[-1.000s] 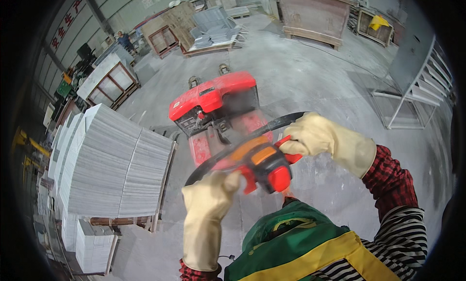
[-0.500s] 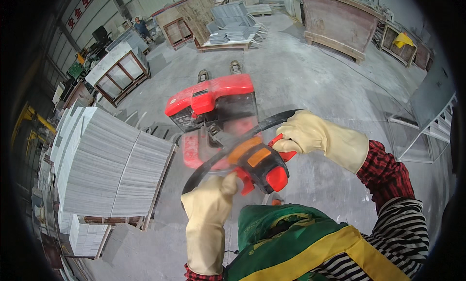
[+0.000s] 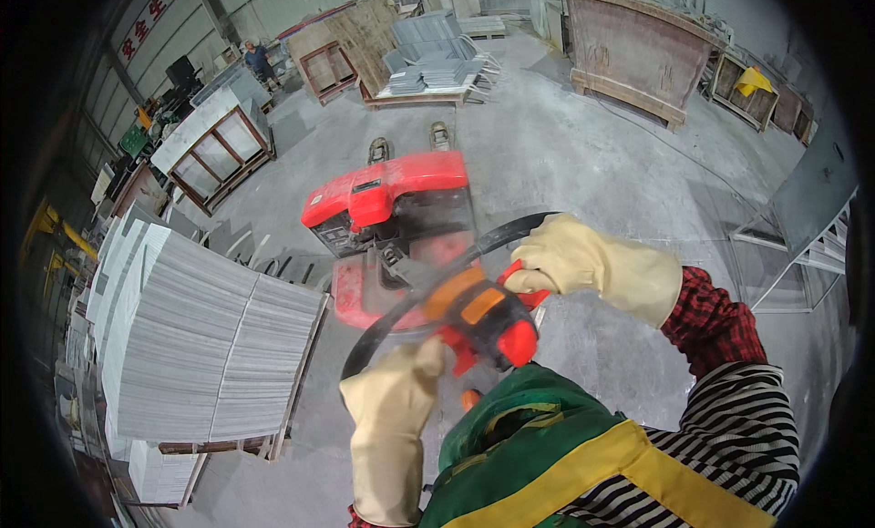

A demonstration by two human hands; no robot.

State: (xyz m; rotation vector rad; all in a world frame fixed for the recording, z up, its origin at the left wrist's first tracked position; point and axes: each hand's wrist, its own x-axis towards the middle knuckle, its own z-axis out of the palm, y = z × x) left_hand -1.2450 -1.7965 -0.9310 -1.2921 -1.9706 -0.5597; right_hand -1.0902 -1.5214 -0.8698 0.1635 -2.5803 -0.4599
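Observation:
In front of me is a red electric pallet truck [image 3: 406, 184], with its two fork ends pointing away. Its tiller handle [image 3: 467, 302], a black loop with an orange and black control head and red end parts, reaches back towards my body. Cream rubber gloves cover both hands. My left hand [image 3: 394, 391] is closed round the near left side of the loop, its thumb by a red control. On the loop's right side, my right hand [image 3: 574, 259] is wrapped round the grip, fingers at another red control. My green apron with a yellow band [image 3: 547, 464] lies just below the handle.
Left of the truck leans a stack of long pale slabs [image 3: 210, 337]. Farther off are a framed bench [image 3: 219, 159], a person [image 3: 259, 63], a pallet of grey slabs [image 3: 436, 77] and a large wooden box [image 3: 633, 59]. A white rack [image 3: 802, 255] stands right; a cable crosses the floor.
Both hands keep their grip on the tiller handle. The truck body sits slightly lower and farther left in view, and the slab stack has shifted slightly down and left.

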